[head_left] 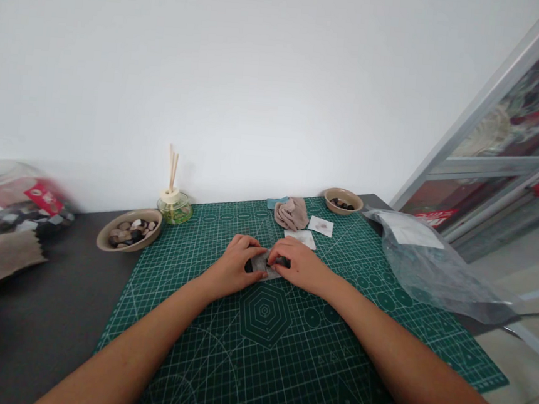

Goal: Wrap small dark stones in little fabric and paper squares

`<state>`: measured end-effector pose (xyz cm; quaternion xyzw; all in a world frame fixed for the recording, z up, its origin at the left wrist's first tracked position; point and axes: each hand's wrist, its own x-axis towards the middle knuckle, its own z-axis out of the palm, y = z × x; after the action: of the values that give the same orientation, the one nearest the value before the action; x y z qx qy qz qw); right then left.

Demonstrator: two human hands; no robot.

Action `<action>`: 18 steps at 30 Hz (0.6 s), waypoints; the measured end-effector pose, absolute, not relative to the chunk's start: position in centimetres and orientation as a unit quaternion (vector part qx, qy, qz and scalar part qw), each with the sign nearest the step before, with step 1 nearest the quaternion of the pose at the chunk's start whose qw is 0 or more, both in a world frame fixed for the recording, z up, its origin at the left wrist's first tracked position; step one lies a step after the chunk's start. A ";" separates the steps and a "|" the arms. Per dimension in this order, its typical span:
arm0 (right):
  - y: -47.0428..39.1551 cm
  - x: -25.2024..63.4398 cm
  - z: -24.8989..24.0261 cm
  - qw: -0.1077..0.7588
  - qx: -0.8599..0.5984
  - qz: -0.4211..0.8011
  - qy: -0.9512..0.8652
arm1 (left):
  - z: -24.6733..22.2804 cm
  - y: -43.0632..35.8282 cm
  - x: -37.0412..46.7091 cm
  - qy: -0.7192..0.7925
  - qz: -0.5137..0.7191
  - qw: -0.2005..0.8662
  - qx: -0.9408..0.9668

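Both hands meet over a small grey flat piece (260,264) at the middle of the green cutting mat (209,347). My left hand (238,265) holds it from the left, with thumb and fingers curved at its near and far edges. On its right side, my right hand (297,264) has its fingertips pinched down on the piece, near a small dark spot. Whatever lies in that pinch is too small and covered to name. Just beyond the hands lie a white card (300,238) and a second card with a small picture (321,226).
A crumpled beige cloth (292,214) lies at the back. Bowls of stones stand at left (126,246) and back right (343,210). A reed diffuser (174,209) stands by the left bowl. A clear plastic bag (433,266) overhangs the right edge; bagged stones (27,215) sit far left.
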<state>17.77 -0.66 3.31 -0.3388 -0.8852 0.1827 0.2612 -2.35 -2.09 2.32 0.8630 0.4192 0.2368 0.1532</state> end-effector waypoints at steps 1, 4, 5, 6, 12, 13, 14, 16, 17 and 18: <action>-0.6 17.8 3.3 0.261 -0.338 0.184 -0.885 | 2.3 -2.1 -2.4 0.420 0.237 0.153 0.863; -0.6 17.8 3.2 0.263 -0.355 0.182 -0.878 | 2.3 -2.1 -2.4 0.421 0.237 0.154 0.862; -0.5 17.8 3.3 0.261 -0.358 0.183 -0.878 | 2.3 -2.1 -2.4 0.421 0.237 0.154 0.862; -0.5 17.8 3.3 0.258 -0.356 0.185 -0.879 | 2.3 -2.1 -2.4 0.420 0.237 0.154 0.862; -0.5 17.7 3.2 0.264 -0.347 0.185 -0.881 | 2.3 -2.1 -2.4 0.420 0.238 0.153 0.862; -0.5 17.7 3.3 0.265 -0.353 0.182 -0.879 | 2.3 -2.1 -2.4 0.420 0.238 0.152 0.862; -0.6 17.7 3.3 0.263 -0.356 0.180 -0.878 | 2.2 -2.1 -2.4 0.421 0.239 0.152 0.862; -0.8 17.6 3.4 0.256 -0.342 0.185 -0.885 | 2.3 -2.2 -2.4 0.420 0.238 0.153 0.862; -0.9 17.6 3.4 0.252 -0.330 0.187 -0.890 | 2.3 -2.2 -2.4 0.420 0.238 0.152 0.862; -1.0 17.5 3.5 0.251 -0.323 0.186 -0.893 | 2.3 -2.2 -2.4 0.419 0.238 0.152 0.863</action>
<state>17.52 -0.95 3.46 -0.3235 -0.8933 0.1856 0.2510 -2.37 -2.17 2.29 0.8627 0.4193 0.2385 0.1520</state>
